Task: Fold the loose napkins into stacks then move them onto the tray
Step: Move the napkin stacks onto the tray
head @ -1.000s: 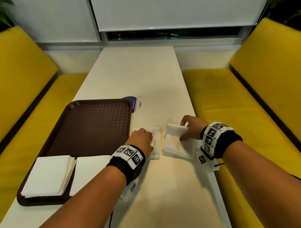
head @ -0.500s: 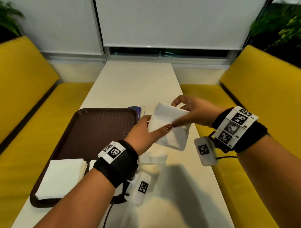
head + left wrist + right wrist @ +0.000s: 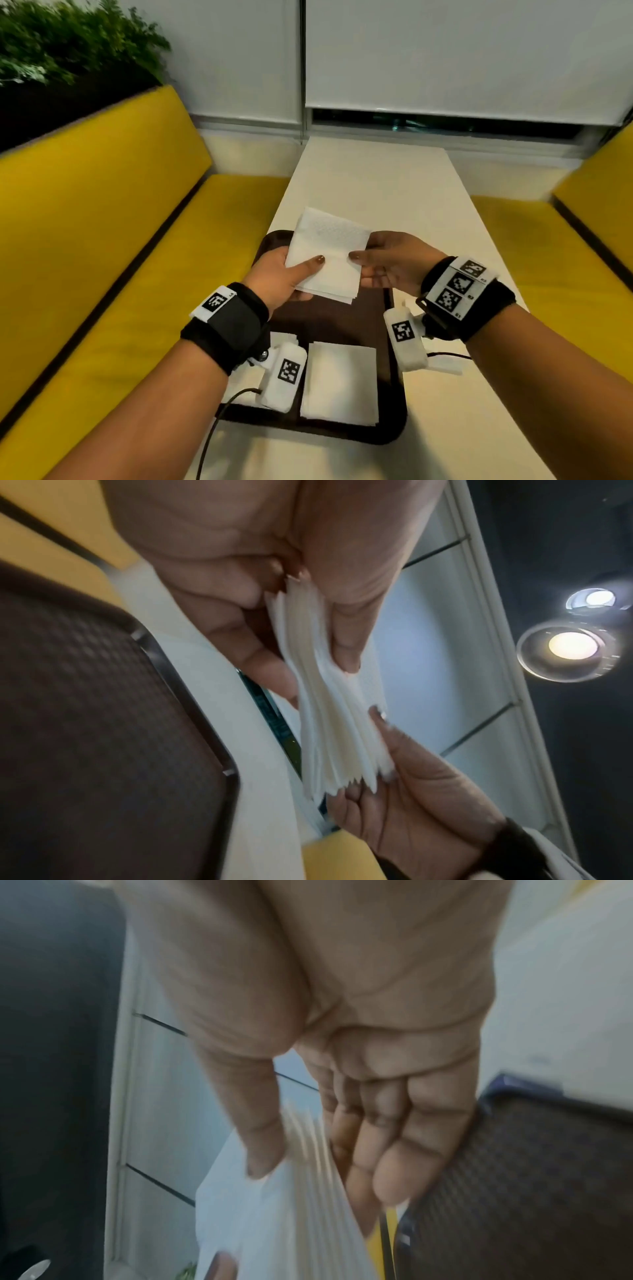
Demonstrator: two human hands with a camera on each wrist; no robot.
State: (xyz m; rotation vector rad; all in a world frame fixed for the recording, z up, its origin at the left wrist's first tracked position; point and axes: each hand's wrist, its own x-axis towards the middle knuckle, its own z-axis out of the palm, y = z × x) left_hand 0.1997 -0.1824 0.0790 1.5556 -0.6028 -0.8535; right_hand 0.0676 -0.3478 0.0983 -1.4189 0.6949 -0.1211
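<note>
1. A bundle of napkins [image 3: 327, 255] is held in the air between both hands, above the far half of the brown tray [image 3: 397, 394], well off its floor
2. The left hand [image 3: 279, 277] pinches the bundle's left edge, thumb on top and fingers underneath; the left wrist view shows the layered sheets squeezed between thumb and fingers [image 3: 270, 669]
3. The right hand [image 3: 394, 263] pinches the right edge the same way, thumb over the top sheet and fingers [image 3: 387, 1150] below
4. The bundle runs longer away from the person than across, and tilts so its far end is raised; its near edges fan out unevenly, so the stack is likely not yet squared
5. Two finished stacks [image 3: 339, 383] lie flat on the near end of the tray, the left one partly hidden by the left wrist
6. The free tray floor lies directly under and just beyond the bundle, so the coming move is mostly straight down; both hands are equally near, one per side
7. The desk [image 3: 376, 185] stretches beyond, between yellow benches [image 3: 102, 222]
</note>
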